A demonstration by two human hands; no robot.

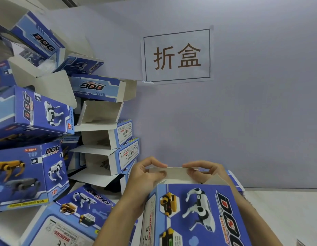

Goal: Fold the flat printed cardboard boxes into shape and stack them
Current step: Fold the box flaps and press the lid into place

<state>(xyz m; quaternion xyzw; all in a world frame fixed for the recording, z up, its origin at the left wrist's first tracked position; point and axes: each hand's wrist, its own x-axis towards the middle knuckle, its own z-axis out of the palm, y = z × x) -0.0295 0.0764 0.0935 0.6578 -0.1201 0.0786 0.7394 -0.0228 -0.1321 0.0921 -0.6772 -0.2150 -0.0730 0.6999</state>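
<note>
I hold a blue printed box (195,215) with robot-dog pictures and "DOG" lettering in front of me, its far end open. My left hand (145,176) pinches the left corner of the pale end flap (175,173) between thumb and fingers. My right hand (205,172) pinches the flap's right corner the same way. A side flap (216,180) sticks up at the box's right. A leaning pile of folded blue boxes (37,121) fills the left side.
A sheet with two large characters (177,55) hangs on the lilac wall ahead. A folded box (69,219) lies on its side at the lower left. The white table surface (278,201) shows at the right. Blue cardboard edges (237,183) show behind my right wrist.
</note>
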